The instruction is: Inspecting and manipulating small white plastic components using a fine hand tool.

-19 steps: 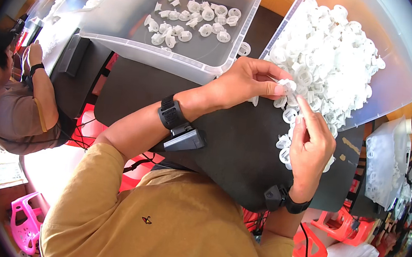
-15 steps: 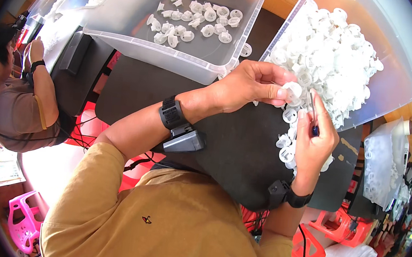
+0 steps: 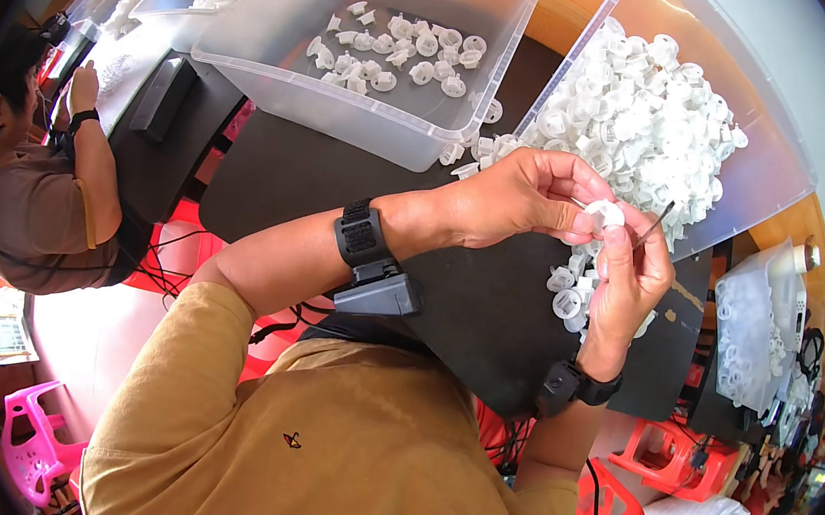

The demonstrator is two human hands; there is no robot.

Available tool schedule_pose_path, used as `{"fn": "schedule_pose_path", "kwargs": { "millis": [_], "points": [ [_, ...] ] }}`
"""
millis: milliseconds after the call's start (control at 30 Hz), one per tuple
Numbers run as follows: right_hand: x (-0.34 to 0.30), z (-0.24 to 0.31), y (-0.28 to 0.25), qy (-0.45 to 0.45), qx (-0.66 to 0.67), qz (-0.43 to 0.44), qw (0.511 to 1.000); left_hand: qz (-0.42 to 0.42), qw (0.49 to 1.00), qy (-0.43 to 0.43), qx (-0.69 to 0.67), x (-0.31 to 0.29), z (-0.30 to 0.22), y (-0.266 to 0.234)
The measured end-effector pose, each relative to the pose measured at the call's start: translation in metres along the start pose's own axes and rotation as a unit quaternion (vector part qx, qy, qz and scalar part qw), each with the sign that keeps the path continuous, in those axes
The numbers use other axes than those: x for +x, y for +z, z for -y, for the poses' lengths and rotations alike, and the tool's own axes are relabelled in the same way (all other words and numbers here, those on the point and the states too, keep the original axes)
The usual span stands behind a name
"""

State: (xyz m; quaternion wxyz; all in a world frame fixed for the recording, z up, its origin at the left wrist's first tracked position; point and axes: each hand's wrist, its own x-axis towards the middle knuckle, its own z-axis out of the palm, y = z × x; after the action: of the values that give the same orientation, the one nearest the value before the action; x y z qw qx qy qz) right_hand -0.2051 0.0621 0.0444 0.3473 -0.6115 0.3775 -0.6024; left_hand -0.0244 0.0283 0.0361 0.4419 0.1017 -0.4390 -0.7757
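Observation:
Between thumb and fingers, my left hand (image 3: pixel 524 201) pinches a small round white plastic part (image 3: pixel 605 214). My right hand (image 3: pixel 627 285) is closed around a thin screwdriver (image 3: pixel 656 224), its metal shaft pointing up and away; the handle is hidden in the palm. The right thumb tip presses against the white part, so both hands meet there. Several similar loose parts (image 3: pixel 566 304) lie on the black table beneath the right hand. Just beyond the hands, a clear plastic bin (image 3: pixel 761 143) holds a large heap of these white parts (image 3: pixel 639 110).
Left of the heap, another clear bin (image 3: pixel 347 115) has white parts scattered over its bottom. More loose parts (image 3: pixel 489 148) sit between the bins. The black tabletop (image 3: pixel 291 169) spreads before me. A co-worker (image 3: pixel 44 179) works at far left. Red stools (image 3: pixel 678 456) stand below right.
My hands have come closer together, and the right thumb now touches the white part. The screwdriver shaft has tilted to the right. The view has shifted slightly.

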Motion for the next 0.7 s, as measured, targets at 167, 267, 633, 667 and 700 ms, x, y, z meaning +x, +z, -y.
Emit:
{"fn": "schedule_pose_path", "kwargs": {
  "millis": [167,267,633,667,700],
  "points": [
    [0.000,-0.001,-0.003,0.005,0.045,-0.009,0.999,0.009,1.000,-0.016,0.001,0.001,-0.001,0.003],
    [0.001,-0.001,-0.006,0.017,0.075,-0.002,0.997,0.003,1.000,-0.028,-0.007,0.000,-0.002,0.008],
    [0.010,0.000,-0.011,0.063,0.039,-0.041,0.996,-0.041,0.931,0.256,0.258,-0.022,-0.082,0.035],
    [0.011,-0.002,-0.013,0.073,-0.032,-0.026,0.996,-0.110,0.893,0.271,0.342,-0.033,-0.105,0.034],
    [0.010,-0.012,-0.015,0.074,-0.035,-0.034,0.996,-0.136,0.850,0.311,0.402,-0.033,-0.120,0.021]
  ]
}}
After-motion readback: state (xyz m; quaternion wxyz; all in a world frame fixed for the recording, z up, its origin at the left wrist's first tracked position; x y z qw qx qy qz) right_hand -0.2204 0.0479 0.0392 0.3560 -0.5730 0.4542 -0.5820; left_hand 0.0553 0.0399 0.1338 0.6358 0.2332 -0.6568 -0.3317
